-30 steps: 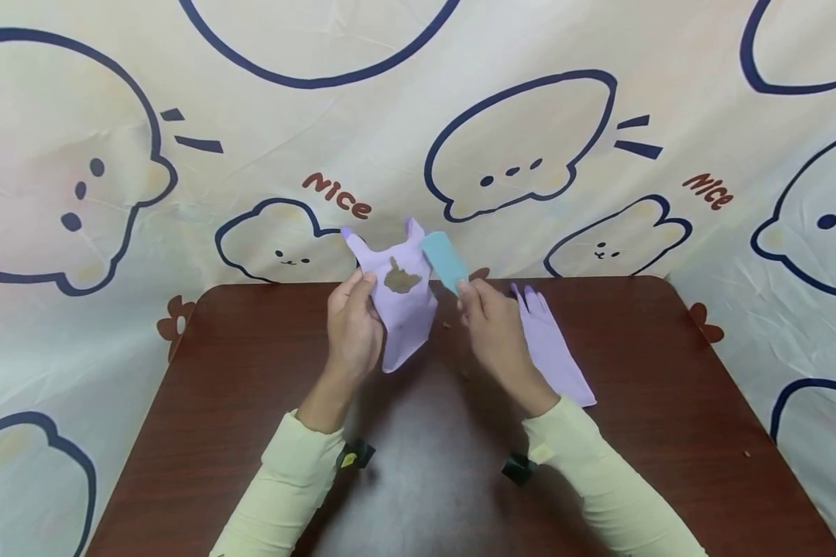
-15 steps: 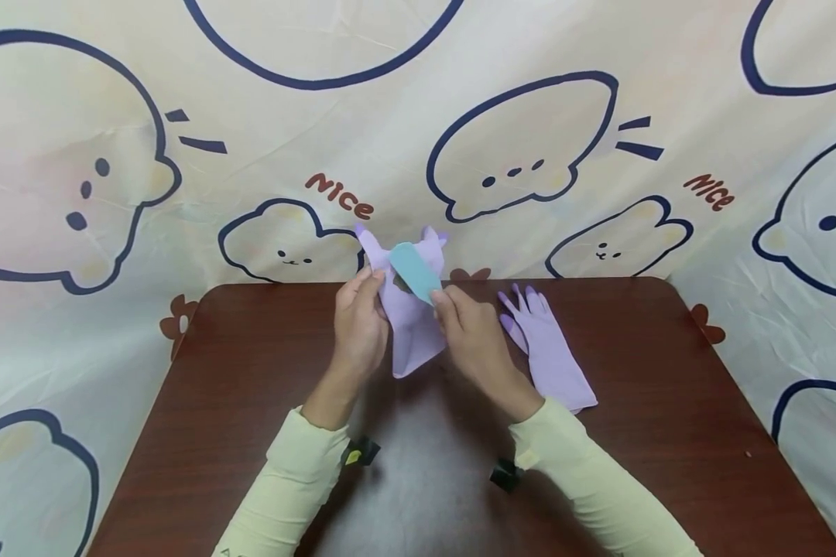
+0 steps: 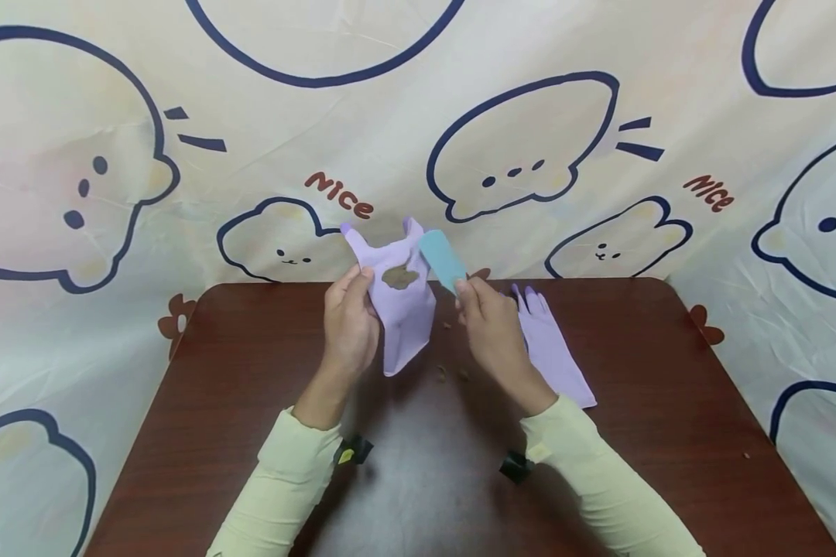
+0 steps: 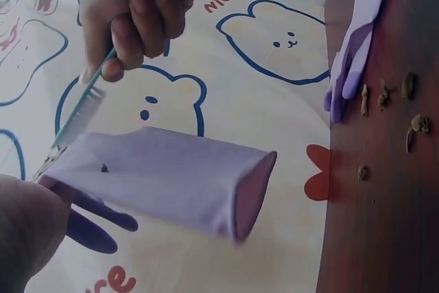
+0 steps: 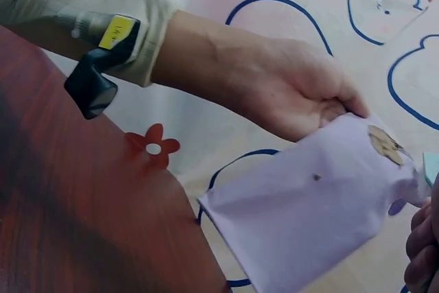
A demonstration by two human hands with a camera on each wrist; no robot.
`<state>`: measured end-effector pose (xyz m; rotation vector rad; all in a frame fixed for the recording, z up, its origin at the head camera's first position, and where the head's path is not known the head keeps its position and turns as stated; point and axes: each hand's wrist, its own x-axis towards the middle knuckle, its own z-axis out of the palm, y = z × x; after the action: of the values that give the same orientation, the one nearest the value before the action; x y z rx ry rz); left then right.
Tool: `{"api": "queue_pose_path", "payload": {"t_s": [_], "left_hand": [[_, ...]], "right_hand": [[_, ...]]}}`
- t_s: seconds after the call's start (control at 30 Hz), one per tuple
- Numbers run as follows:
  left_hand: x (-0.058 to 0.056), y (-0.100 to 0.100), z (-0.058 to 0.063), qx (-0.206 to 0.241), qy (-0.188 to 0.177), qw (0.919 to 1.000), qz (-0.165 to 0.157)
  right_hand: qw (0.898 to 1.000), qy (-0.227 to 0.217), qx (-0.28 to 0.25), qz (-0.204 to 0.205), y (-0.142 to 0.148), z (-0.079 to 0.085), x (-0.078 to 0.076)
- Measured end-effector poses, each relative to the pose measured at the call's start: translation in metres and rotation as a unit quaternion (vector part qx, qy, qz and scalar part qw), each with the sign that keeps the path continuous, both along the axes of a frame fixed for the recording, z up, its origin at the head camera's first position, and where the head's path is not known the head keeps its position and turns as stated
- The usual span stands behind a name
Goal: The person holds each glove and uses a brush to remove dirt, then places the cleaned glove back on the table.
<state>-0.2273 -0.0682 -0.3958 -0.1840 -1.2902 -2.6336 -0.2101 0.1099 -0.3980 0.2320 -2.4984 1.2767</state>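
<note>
Upright above the far table edge, a lilac rubber glove (image 3: 407, 321) carries a brown mud-like smear (image 3: 400, 277) on its palm area. My left hand (image 3: 351, 321) grips the glove along its left side, thumb on top. A teal brush (image 3: 443, 261) is held in my right hand (image 3: 495, 329), its back facing the head camera. In the left wrist view the pale bristles (image 4: 86, 111) are beside the glove's finger end, close to the smear; whether they touch cannot be told. The glove's cuff (image 4: 254, 193) hangs open toward the table.
A second lilac glove (image 3: 560, 352) lies flat on the dark wooden table (image 3: 251, 371), partly behind my right hand. Brown crumbs (image 4: 417, 128) are scattered on the table. A patterned cloth (image 3: 362, 116) hangs behind the table.
Half a second ago the brush lay across the smear; now it is off to the right and the smear shows, broader than one second ago. The glove has shifted slightly left.
</note>
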Motion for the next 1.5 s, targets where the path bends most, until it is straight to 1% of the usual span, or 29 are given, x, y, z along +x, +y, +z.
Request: {"api": "queue_pose_path", "payload": {"t_s": [0.07, 0.13, 0.23, 0.3, 0.37, 0.5, 0.57, 0.73, 0.87, 0.97, 1.03, 1.1, 1.13, 1.2, 1.33, 1.43, 1.5], "left_hand": [[0.0, 0.0, 0.0, 0.0, -0.003, 1.0, -0.004], [0.0, 0.0, -0.001, -0.007, -0.008, 0.9999, -0.013], [0.0, 0.001, -0.001, -0.025, -0.012, 0.9993, -0.025], [0.0, 0.001, -0.001, -0.035, -0.01, 0.999, -0.027], [0.0, 0.001, 0.0, -0.039, -0.006, 0.9988, -0.027], [0.002, -0.002, 0.001, -0.032, -0.002, 0.9992, -0.022], [0.003, -0.003, 0.001, -0.027, -0.001, 0.9994, -0.021], [0.003, -0.005, 0.0, -0.025, 0.002, 0.9994, -0.025], [0.002, -0.005, -0.001, -0.021, 0.005, 0.9995, -0.024], [0.0, -0.006, -0.001, -0.02, 0.009, 0.9996, -0.016], [-0.001, -0.006, -0.002, -0.024, 0.01, 0.9996, -0.012], [-0.001, -0.006, -0.002, -0.028, 0.006, 0.9995, -0.012], [-0.001, -0.005, -0.002, -0.031, 0.003, 0.9994, -0.014], [-0.001, -0.002, -0.002, -0.041, -0.005, 0.9989, -0.021], [0.0, 0.002, 0.0, -0.06, -0.012, 0.9976, -0.031], [0.001, 0.002, 0.001, -0.058, -0.003, 0.9978, -0.031], [0.001, 0.001, 0.001, -0.047, 0.003, 0.9984, -0.03]], "right_hand": [[1.0, 0.0, -0.013, 0.004, 0.0, 0.001, 0.001], [0.999, 0.002, -0.023, 0.022, -0.002, 0.0, 0.003], [0.998, 0.01, -0.01, 0.056, -0.009, 0.0, 0.007], [0.997, 0.016, 0.008, 0.069, -0.013, -0.003, 0.008], [0.997, 0.024, 0.026, 0.063, -0.015, -0.004, 0.008], [0.998, 0.032, 0.03, 0.04, -0.015, -0.006, 0.005], [0.998, 0.034, 0.029, 0.035, -0.013, -0.007, 0.004], [0.999, 0.021, 0.017, 0.032, -0.007, -0.009, 0.002], [1.0, 0.019, 0.013, 0.017, 0.0, -0.008, -0.002], [1.0, 0.006, -0.01, 0.009, 0.006, -0.007, -0.004], [0.999, -0.011, -0.04, 0.017, 0.008, -0.005, -0.003], [0.997, -0.017, -0.062, 0.03, 0.007, -0.004, -0.001], [0.997, -0.016, -0.065, 0.039, 0.006, -0.003, 0.001], [0.997, -0.007, -0.058, 0.055, 0.0, -0.002, 0.004], [0.997, 0.011, -0.018, 0.07, -0.012, -0.002, 0.008], [0.998, 0.018, -0.002, 0.062, -0.015, -0.003, 0.007], [0.998, 0.024, 0.001, 0.054, -0.015, -0.003, 0.006]]}}
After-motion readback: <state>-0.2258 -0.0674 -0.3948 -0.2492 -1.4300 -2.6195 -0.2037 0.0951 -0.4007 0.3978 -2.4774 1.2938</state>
